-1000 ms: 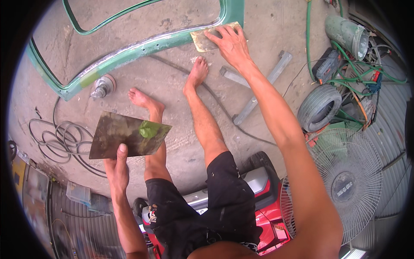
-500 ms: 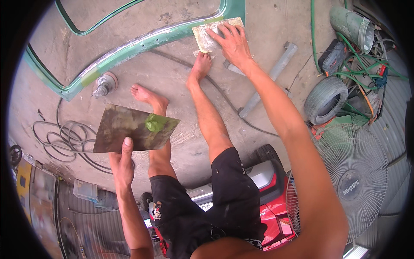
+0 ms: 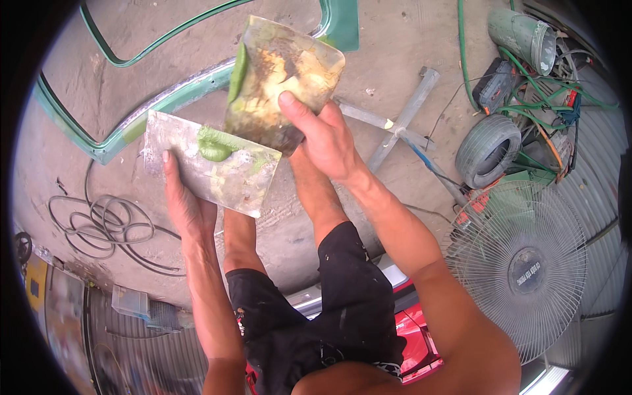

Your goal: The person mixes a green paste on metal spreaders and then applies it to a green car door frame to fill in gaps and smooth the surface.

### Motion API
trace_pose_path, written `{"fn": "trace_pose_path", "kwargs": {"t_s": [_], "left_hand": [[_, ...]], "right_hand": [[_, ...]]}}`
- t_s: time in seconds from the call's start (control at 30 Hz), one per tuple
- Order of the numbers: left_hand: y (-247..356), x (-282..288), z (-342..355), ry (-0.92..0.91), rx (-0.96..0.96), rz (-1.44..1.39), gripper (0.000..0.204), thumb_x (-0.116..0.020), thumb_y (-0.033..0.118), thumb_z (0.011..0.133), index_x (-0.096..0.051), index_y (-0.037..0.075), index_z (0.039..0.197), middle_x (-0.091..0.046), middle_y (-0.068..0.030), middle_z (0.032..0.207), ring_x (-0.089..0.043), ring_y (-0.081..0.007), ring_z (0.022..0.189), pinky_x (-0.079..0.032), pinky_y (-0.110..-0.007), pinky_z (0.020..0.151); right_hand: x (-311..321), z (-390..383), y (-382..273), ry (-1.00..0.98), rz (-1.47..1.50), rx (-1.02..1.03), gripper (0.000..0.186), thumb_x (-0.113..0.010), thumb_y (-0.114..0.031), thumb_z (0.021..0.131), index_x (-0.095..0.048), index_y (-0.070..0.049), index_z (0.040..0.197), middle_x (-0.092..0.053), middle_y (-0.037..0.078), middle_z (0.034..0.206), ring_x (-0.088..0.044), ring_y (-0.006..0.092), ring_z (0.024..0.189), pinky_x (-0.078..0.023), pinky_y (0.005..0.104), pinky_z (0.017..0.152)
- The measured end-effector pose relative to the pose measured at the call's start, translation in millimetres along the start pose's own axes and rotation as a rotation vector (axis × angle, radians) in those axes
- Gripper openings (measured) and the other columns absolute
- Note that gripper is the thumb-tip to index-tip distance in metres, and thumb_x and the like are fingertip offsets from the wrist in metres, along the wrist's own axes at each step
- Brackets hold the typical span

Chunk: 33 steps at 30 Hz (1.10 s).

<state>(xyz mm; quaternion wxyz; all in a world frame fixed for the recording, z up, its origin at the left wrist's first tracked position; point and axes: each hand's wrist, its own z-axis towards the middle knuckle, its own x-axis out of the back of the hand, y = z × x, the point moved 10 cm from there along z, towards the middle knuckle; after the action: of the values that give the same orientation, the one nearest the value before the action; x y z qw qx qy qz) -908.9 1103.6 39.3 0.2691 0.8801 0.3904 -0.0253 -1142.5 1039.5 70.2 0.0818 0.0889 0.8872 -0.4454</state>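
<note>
The person's left hand (image 3: 191, 204) holds a thin grey plate (image 3: 234, 181). The thumb lies on top, near the left side. The other fingers are mostly hidden under it, so how far they spread cannot be told. A soft green blob (image 3: 214, 146) sits near the far edge. The plate faces up, likely so the blob does not slide off, and the thumb is well apart from it, maybe to stay clean.

The right hand (image 3: 326, 145) pinches a stained plate (image 3: 283, 72) by its near right side. The thumb presses on the top and the fingers go behind, with just the plate's thickness between them. A green strip (image 3: 238, 72) runs along its left edge, away from the hand. The two plates are close at their near corners; whether they touch cannot be told.

Past the plates is a curved green frame (image 3: 191, 90), partly hidden by the stained plate. A grey metal stand (image 3: 411, 105) is on the floor (image 3: 395, 39). A fan (image 3: 526, 270) is beside the right arm, perhaps to cool the person.
</note>
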Motion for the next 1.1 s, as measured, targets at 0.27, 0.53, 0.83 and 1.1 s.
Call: {"fn": "trace_pose_path", "kwargs": {"t_s": [0.27,0.53,0.83,1.1], "left_hand": [[88,11,2,0.02,-0.221,0.0,0.05,-0.055,0.037,0.102,-0.051,0.001,0.137,-0.061,-0.0127,0.131,-0.062,-0.0242,0.116,-0.05,-0.04,0.102],[125,22,-27,0.162,-0.244,-0.123,0.031,-0.055,0.038,0.102,-0.066,0.01,0.11,-0.069,-0.0026,0.102,-0.065,-0.0151,0.084,-0.054,-0.033,0.078],[121,46,-33,0.139,-0.213,-0.122,0.032,-0.055,0.039,0.102,-0.059,0.011,0.089,-0.056,-0.0001,0.078,-0.037,-0.0117,0.061,-0.032,-0.029,0.058],[123,57,-37,0.161,-0.193,-0.109,0.031,-0.057,0.04,0.101,-0.059,0.011,0.091,-0.056,-0.0017,0.079,-0.041,-0.0141,0.064,-0.035,-0.031,0.061]], "right_hand": [[-44,-19,12,-0.714,-0.733,-0.178,0.05,-0.05,-0.041,0.101,-0.058,-0.001,0.13,-0.065,0.025,0.114,-0.059,0.0424,0.109,-0.042,0.0455,0.099],[82,64,24,0.107,-1.852,0.328,0.049,-0.055,-0.003,0.084,-0.063,-0.015,0.131,-0.06,0.01,0.102,-0.052,0.0286,0.098,-0.041,0.0423,0.078],[59,94,55,0.055,-1.981,0.272,0.033,-0.055,-0.013,0.089,-0.066,-0.01,0.12,-0.062,0.009,0.104,-0.053,0.0288,0.105,-0.041,0.0433,0.082],[117,104,23,0.133,-2.204,0.231,0.033,-0.054,-0.013,0.09,-0.066,-0.01,0.12,-0.061,0.009,0.107,-0.054,0.0289,0.106,-0.042,0.0441,0.083]]}}
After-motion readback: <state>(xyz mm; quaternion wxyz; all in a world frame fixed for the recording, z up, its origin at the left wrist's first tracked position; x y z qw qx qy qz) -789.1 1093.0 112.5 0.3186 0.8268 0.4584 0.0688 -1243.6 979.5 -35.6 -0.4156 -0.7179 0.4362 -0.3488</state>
